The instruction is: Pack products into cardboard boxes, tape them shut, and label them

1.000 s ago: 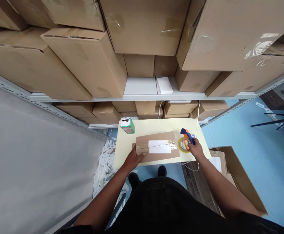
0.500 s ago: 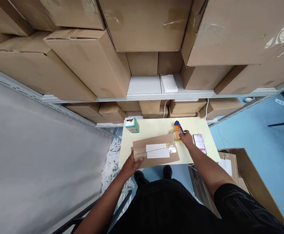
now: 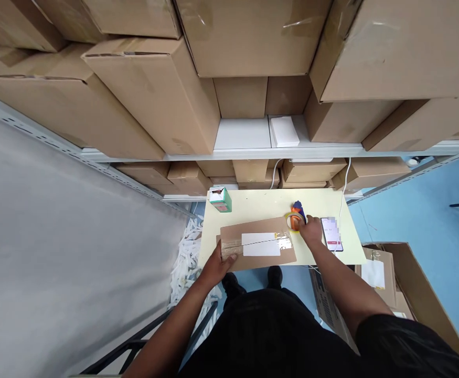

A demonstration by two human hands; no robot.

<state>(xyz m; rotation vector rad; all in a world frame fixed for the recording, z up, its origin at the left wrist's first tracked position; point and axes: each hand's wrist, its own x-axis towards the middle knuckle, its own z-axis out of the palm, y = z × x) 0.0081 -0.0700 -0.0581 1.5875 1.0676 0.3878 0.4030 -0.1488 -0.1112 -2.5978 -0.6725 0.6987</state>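
Note:
A flat brown cardboard parcel [image 3: 263, 254] with a white label and clear tape lies on the pale yellow table [image 3: 260, 207]. My left hand [image 3: 217, 265] presses on the parcel's left end, fingers closed over its edge. My right hand [image 3: 311, 231] grips a blue and orange tape dispenser [image 3: 296, 216] with a yellow tape roll, at the parcel's far right corner.
A phone [image 3: 331, 233] lies on the table right of my right hand. A small green box [image 3: 220, 199] stands at the table's far left corner. Shelves of cardboard boxes [image 3: 253, 37] rise behind. An open carton [image 3: 394, 283] sits on the blue floor at right, shredded paper [image 3: 184, 262] at left.
My right hand carried the tape dispenser from the parcel's right side to its far right corner, uncovering the phone. The left hand stayed on the parcel's left end. The camera shifted.

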